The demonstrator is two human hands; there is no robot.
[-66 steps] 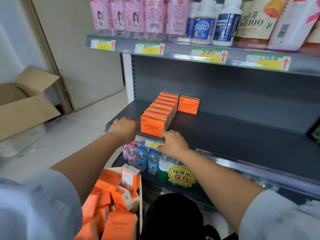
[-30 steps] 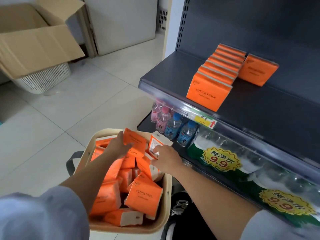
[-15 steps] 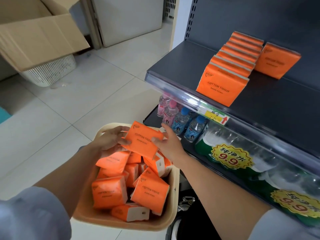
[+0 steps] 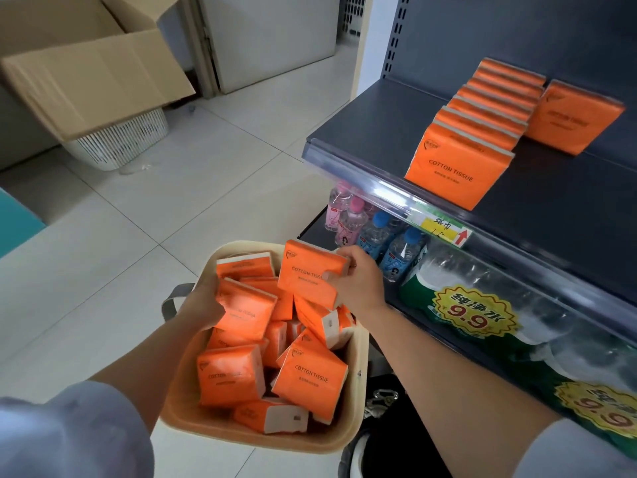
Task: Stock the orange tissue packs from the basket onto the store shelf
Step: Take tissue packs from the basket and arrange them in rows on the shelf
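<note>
evidently left hand grips one glossy orange white-edged tissue pack, right hand another pack at the basket.

Over the basket, each hand grips an orange tissue pack: right hand higher, left hand lower.

Orange tissue packs lie jumbled in a beige basket, the left hand gripping a top pack, the right hand a raised pack, while a row stands upright on the dark shelf, a lone pack just beside it.
</note>
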